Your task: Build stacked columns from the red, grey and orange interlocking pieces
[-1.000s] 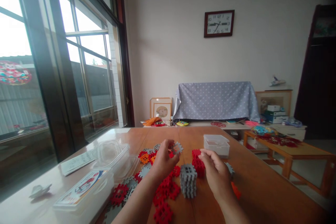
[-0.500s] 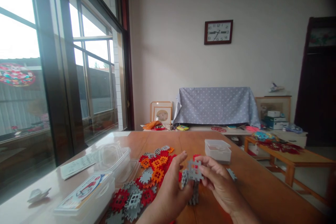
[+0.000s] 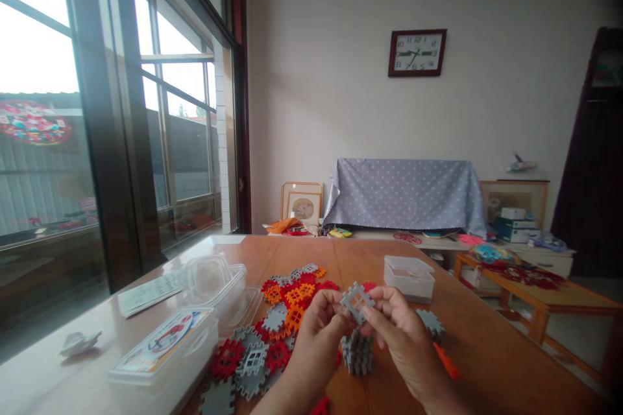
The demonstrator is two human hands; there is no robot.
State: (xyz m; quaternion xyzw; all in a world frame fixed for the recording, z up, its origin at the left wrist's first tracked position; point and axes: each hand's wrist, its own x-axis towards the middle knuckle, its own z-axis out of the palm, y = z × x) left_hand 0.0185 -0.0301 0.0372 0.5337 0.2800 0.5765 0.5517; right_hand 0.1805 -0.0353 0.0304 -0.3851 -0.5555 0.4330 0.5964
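Note:
Between my two hands is a grey interlocking building piece, toothed at the edges with a window-like opening in its middle. My left hand pinches its left edge with thumb and fingers. The right edge is gripped by my right hand, also with thumb and fingers. Just below stands a block of grey toothed pieces joined together on the table. To the left of my hands spreads a pile of loose red, orange and grey pieces, partly hidden by my left hand.
A lidded clear plastic box and open clear containers stand at the left of the wooden table. Folded paper lies behind. A small white box stands at the back right. A grey piece lies beyond my right hand.
My left hand has closed from a spread pose onto the grey piece, which is now turned and held by both hands. It is apart from the grey block below. The view has shifted slightly.

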